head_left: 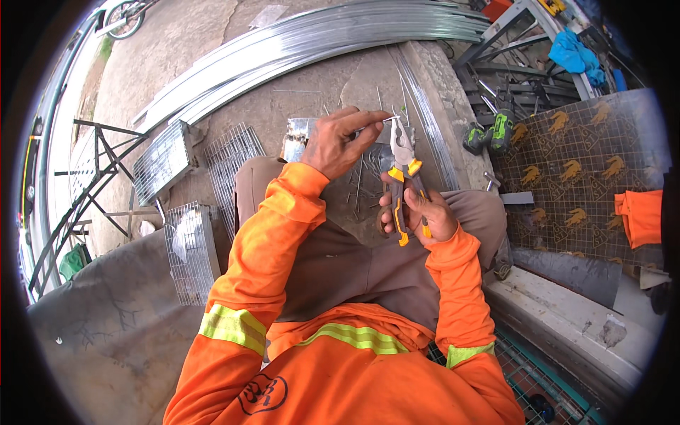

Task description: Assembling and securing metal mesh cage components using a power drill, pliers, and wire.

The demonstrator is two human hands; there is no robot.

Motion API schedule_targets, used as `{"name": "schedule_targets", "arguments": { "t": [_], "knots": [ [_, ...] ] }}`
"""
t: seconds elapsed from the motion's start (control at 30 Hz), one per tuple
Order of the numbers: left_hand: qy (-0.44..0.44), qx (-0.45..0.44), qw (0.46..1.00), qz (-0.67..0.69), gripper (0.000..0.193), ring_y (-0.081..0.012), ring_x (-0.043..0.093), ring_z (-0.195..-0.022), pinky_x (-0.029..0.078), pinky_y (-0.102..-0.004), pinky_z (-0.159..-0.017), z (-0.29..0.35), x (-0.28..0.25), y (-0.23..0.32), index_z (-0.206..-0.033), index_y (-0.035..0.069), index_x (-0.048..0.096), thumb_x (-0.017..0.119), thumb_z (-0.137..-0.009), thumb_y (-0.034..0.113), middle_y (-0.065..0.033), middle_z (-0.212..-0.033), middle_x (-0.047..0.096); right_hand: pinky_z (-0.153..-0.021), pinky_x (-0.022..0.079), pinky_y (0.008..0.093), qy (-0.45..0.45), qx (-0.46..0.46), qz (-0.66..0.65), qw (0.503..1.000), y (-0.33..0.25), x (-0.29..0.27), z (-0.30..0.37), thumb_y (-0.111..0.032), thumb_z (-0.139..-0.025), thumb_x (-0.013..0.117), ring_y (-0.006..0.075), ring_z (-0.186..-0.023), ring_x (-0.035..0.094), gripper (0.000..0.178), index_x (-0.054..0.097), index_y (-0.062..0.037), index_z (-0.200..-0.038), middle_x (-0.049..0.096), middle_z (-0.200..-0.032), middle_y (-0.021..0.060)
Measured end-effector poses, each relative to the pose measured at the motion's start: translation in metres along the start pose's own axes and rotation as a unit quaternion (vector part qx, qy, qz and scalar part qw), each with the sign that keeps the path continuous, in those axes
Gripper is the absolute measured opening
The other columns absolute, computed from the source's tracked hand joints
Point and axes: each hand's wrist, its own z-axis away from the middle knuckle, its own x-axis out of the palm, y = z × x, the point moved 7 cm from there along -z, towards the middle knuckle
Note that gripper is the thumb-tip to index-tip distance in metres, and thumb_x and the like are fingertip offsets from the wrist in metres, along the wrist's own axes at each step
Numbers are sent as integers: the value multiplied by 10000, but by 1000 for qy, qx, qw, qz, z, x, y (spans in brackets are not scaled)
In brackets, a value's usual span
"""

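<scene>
Right hand [423, 216] clamped on orange-handled pliers [402, 166], jaws at twelve o'clock biting what looks like thin wire [388, 118], pinched by left hand [341, 140] at ten o'clock.

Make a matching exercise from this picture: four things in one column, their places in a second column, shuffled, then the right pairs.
Things:
1. pliers
2. wire
3. drill
4. blue cloth

Places:
A. draped on a metal stand, upper right
B. in the right hand
C. on the ground beside the patterned mat
D. pinched in the left hand, its end at the pliers' nose

Pairs: 1-B, 2-D, 3-C, 4-A
</scene>
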Motion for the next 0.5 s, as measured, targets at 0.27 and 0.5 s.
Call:
{"name": "schedule_targets", "arguments": {
  "t": [0.27,0.5],
  "knots": [
    [-12,-10,1000,-13,217,-231,626,-701,485,-342,-645,2,2,4,-1130,107,727,635,-943,168,-106,-787,637,-656,523,327,14,-10,-38,999,5,1,1,-287,-1009,557,172,-795,625,487,468,2,-1390,609,-988,93],
    [-18,-9,999,-47,237,-213,635,-727,493,-322,-677,6,8,-1,-1157,94,715,624,-955,178,-112,-826,664,-568,481,271,161,-28,129,978,1,-5,1,-296,-993,588,121,-675,579,386,587,14,-1224,598,-869,59]
  ]
}}
